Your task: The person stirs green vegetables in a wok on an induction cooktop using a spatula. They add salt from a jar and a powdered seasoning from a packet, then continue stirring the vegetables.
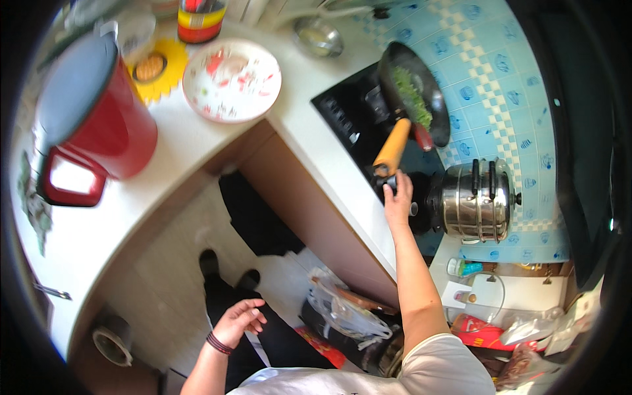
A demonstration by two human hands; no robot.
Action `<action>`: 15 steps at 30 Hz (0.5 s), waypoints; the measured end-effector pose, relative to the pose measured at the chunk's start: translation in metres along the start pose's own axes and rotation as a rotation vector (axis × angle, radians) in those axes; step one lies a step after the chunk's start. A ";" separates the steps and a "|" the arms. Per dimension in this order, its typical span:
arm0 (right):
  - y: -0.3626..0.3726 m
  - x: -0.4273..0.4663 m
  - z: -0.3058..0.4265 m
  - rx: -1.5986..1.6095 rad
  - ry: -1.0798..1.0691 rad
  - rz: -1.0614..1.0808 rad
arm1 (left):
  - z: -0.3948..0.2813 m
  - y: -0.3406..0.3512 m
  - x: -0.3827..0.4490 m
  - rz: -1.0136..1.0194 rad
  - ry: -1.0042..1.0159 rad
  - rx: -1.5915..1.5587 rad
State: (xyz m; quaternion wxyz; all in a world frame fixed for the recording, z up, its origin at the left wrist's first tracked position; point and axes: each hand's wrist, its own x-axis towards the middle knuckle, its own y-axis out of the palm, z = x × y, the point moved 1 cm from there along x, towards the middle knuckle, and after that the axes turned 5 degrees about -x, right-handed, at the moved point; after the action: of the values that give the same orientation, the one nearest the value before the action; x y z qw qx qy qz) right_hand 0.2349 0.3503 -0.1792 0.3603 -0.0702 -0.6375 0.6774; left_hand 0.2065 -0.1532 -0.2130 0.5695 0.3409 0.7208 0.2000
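My right hand [399,203] reaches over the black glass hob [340,111], its thumb and fingers around a small black knob [390,183]. Just past the fingertips is the end of the yellow handle [393,145] of a dark wok [439,106]. Chopped green vegetables [412,94] lie inside the tilted-looking wok. Close by my right hand stands a stacked steel steamer pot [476,202] with black handles. My left hand [242,321] hangs in front of my legs, holding nothing, with its fingers loosely apart and a dark bracelet at the wrist.
On the white counter [148,207] are a red lidded pitcher [121,128], a floral-patterned plate [234,81], a red-and-yellow container [200,22] and a metal bowl [317,37]. Plastic bags [340,311] sit on the floor beside the cabinet. A bin [112,340] stands at lower left.
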 end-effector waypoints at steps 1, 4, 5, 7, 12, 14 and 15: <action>0.001 0.006 0.003 0.046 0.049 0.073 | -0.007 0.009 -0.008 -0.009 0.010 0.030; 0.004 0.014 -0.006 0.033 0.131 0.100 | -0.025 0.031 -0.027 -0.008 0.046 0.059; 0.001 0.015 -0.006 0.037 0.166 0.139 | -0.030 0.037 -0.033 -0.014 0.050 0.065; 0.000 0.018 -0.006 0.009 0.177 0.179 | -0.038 0.051 -0.048 -0.040 0.061 0.086; -0.004 0.022 0.005 -0.049 0.193 0.163 | -0.051 0.078 -0.074 -0.089 0.079 0.145; -0.009 0.024 0.012 -0.039 0.220 0.172 | -0.056 0.085 -0.081 -0.110 0.084 0.165; -0.010 0.023 0.011 -0.038 0.223 0.168 | -0.057 0.088 -0.082 -0.114 0.081 0.174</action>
State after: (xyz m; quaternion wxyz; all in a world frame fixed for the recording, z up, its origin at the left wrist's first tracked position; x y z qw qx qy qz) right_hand 0.2153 0.3541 -0.1600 0.3697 -0.2050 -0.5979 0.6810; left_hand 0.1850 -0.1460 -0.0819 0.5185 0.3392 0.7761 0.1176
